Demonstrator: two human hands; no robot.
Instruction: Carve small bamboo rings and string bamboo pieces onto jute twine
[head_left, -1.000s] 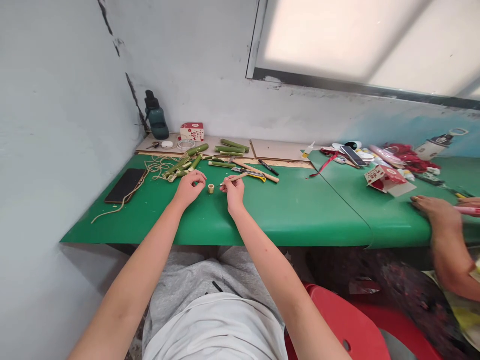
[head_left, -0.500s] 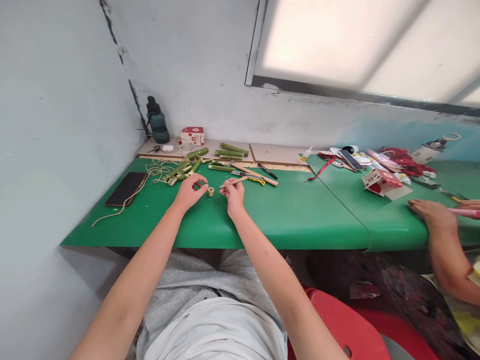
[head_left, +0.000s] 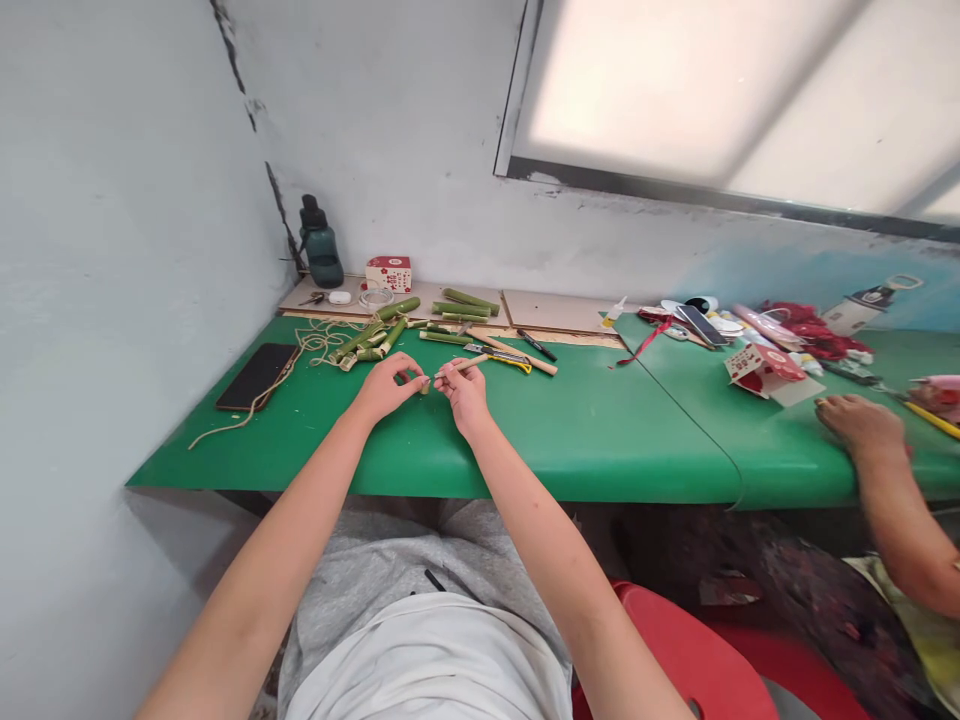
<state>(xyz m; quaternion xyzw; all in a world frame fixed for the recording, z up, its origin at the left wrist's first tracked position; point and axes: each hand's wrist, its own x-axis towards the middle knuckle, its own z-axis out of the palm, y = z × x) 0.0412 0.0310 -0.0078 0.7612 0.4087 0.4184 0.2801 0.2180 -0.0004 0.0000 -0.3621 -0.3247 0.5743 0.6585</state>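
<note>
My left hand (head_left: 391, 388) is closed, its thumb and fingertips at the top of a small pale bamboo ring (head_left: 425, 390). Only the ring's lower part shows; it is on or just above the green table. Just to the right, my right hand (head_left: 463, 396) grips a thin, pale wooden stick (head_left: 475, 361) like a pencil. The stick slants, its narrow end pointing left to the ring, close to my left fingertips. Whether it touches the ring I cannot tell. Behind my hands lie a yellow utility knife (head_left: 510, 358), a longer round wooden rod (head_left: 536, 366) and cut green bamboo pieces (head_left: 390, 337).
A dark phone (head_left: 251, 378) and loose twine (head_left: 225, 433) lie left on the green table (head_left: 600, 430). A bottle (head_left: 322, 255) and small box (head_left: 388, 273) stand behind. Glue (head_left: 613, 314) and a black pen (head_left: 538, 346) lie rightward. A co-worker's hand (head_left: 862, 425) rests far right.
My left hand has moved slightly right, bringing its fingertips onto the bamboo ring and covering its top. The stick's narrow end has come closer to the ring. The view has shifted a little.
</note>
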